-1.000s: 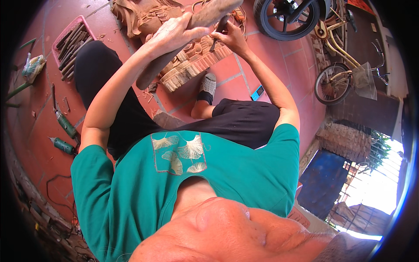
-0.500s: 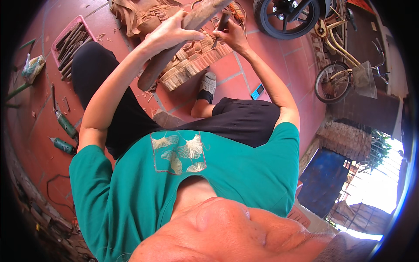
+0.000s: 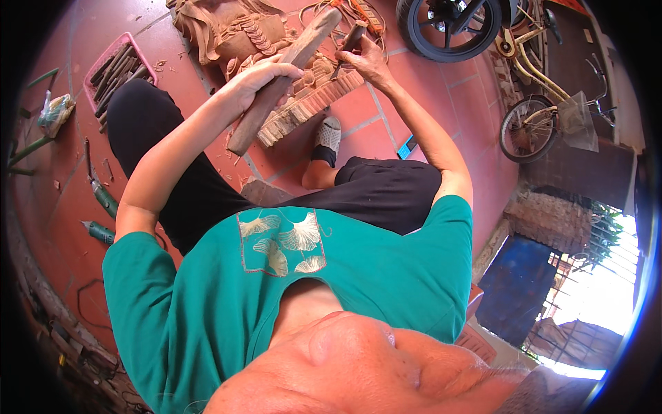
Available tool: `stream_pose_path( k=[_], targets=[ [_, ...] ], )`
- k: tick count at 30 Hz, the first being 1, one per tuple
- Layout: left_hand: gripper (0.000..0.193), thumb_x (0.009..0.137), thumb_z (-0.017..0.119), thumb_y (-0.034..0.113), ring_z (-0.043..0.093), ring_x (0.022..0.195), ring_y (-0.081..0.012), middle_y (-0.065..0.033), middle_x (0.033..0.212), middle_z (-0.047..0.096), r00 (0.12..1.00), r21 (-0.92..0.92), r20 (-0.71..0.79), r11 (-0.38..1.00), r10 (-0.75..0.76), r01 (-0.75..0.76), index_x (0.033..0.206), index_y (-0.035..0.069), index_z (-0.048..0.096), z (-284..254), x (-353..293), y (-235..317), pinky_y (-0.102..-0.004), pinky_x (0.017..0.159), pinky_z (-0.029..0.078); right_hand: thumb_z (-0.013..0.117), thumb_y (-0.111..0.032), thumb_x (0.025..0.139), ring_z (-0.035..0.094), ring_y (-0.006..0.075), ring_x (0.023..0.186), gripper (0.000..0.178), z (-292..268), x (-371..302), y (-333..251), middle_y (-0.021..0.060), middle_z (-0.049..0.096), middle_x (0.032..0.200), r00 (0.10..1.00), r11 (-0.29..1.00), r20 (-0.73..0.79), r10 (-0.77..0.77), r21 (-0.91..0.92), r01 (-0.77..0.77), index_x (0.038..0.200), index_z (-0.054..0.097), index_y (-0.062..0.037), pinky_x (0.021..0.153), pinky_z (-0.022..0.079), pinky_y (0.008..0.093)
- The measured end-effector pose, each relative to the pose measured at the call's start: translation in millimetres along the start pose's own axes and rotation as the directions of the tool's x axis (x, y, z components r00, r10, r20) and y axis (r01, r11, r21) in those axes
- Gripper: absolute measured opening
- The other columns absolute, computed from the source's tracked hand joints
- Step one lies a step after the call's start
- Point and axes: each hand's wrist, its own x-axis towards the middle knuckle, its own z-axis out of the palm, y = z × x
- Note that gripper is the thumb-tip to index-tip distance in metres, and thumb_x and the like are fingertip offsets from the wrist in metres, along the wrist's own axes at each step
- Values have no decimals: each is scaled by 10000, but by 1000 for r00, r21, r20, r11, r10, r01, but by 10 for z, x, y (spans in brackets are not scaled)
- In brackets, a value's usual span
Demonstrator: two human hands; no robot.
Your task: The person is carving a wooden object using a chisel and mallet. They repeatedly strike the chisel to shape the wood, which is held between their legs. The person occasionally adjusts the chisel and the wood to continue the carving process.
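Observation:
A thick, rounded wooden club (image 3: 252, 125) is slanted across the middle, and my left hand (image 3: 265, 76) is wrapped round it. Its far end is left of a chisel's wooden handle (image 3: 354, 36); I see a gap between the two. My right hand (image 3: 368, 61) grips this chisel low on the handle, with the blade pointing down at a carved wooden piece (image 3: 303, 103). Where the blade meets the wood is too small to make out. The carving has relief shapes and a ridged near edge, and it lies on the floor beyond my legs.
At the left stands a pink basket (image 3: 149, 77) full of wooden-handled tools. Green power tools (image 3: 102, 199) lie nearer on the red tiles. A blue phone (image 3: 407, 147) is right of my foot. A motorbike wheel (image 3: 449, 31) and a bicycle (image 3: 534, 127) stand at the right.
The club's far end has moved left and nearer, and the club looks lower. My left hand has shifted with it. The chisel and my right hand have barely moved.

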Motion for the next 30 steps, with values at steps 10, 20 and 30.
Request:
stream_pose_path(
  k=[10,20,30],
  targets=[
    [648,820,741,338,614,763,-160,-94,956,619,909,615,-7,719,417,-325,1346,46,499,155,-108,367,-318,685,511,834,-292,799,682,177,751,382,18,-13,129,78,700,837,990,986,1,-143,-86,142,961,629,-13,687,540,341],
    [628,790,730,389,595,963,-189,-118,1022,639,962,929,157,296,223,-221,1250,-2,556,214,-61,842,-338,848,459,819,-221,799,655,266,756,377,96,-69,-363,140,672,806,956,854,100,-274,-433,290,983,589,14,704,520,373],
    [709,804,705,452,592,949,-203,-137,1017,631,916,967,112,169,385,-189,1311,-10,526,489,-171,1205,-360,859,465,816,-314,795,665,148,732,355,-29,-142,-232,82,697,789,989,970,-18,-147,-198,140,933,666,-24,685,522,328]
  ],
)
